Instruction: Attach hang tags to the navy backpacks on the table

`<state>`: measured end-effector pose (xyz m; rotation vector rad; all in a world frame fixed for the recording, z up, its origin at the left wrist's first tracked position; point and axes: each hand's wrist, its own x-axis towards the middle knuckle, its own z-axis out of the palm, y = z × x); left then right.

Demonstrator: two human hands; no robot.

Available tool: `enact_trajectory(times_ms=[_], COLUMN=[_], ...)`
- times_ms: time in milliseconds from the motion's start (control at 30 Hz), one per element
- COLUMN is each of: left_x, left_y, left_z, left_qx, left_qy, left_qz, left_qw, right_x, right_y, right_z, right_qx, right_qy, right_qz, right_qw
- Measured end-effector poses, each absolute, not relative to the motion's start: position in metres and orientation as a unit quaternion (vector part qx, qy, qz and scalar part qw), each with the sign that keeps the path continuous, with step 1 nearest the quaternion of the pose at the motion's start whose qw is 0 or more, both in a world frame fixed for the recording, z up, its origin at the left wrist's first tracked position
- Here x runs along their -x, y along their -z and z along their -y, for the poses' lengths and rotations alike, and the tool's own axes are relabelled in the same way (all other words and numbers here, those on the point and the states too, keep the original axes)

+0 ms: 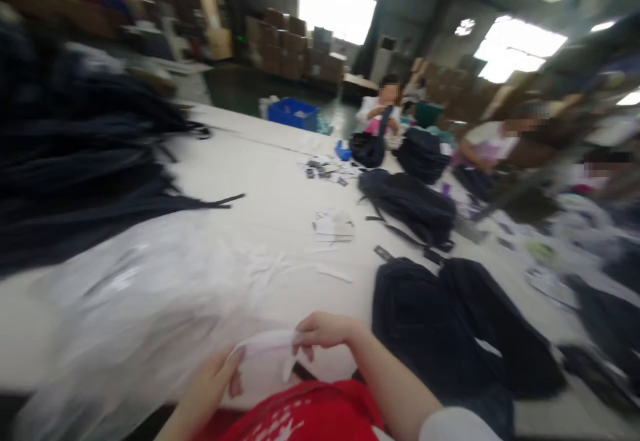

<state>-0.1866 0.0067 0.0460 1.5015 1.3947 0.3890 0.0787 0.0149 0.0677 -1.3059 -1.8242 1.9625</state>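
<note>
Close to my body, my left hand (223,371) and my right hand (325,333) pinch opposite ends of a thin white strip (267,340). Motion blur keeps me from telling whether it is paper or plastic. Left of my hands, crumpled clear plastic bags (150,294) spread over the white table (240,174). Several loose white strips (335,274) lie just beyond my hands. On the right rests a dark navy backpack (420,314), near my right forearm. A small dark piece (303,372) shows below the strip, partly hidden by red clothing.
Dark bags (75,161) are heaped at the left. More backpacks (410,204) lie along the right side. Small tags (327,169) and a stack of white papers (333,224) lie mid-table. A blue bin (293,114) stands at the far edge. Several people work across the table.
</note>
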Motion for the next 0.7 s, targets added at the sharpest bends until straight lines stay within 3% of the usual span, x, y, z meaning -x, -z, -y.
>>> enact_trajectory(times_ms=[133,333,533,700], left_x=[0.211,0.21,0.173,0.166], left_y=[-0.055,-0.059,-0.042,-0.045], left_z=[-0.002,0.012,0.002,-0.018], left_qx=[-0.554,-0.515,-0.622,-0.72], left_qy=[-0.234,-0.289,-0.146,-0.034], left_qz=[-0.584,-0.639,-0.668,-0.577], left_qw=[0.545,0.493,0.381,0.384], right_x=[-0.059,-0.009,0.036,0.04], right_y=[-0.064,-0.039,-0.003,0.007], right_z=[-0.038,-0.062,-0.057,-0.063], right_qx=[0.441,0.472,0.501,0.479], right_qy=[-0.682,-0.672,-0.603,-0.661], right_qz=[0.561,0.508,0.566,0.523], right_qw=[0.161,0.261,0.253,0.246])
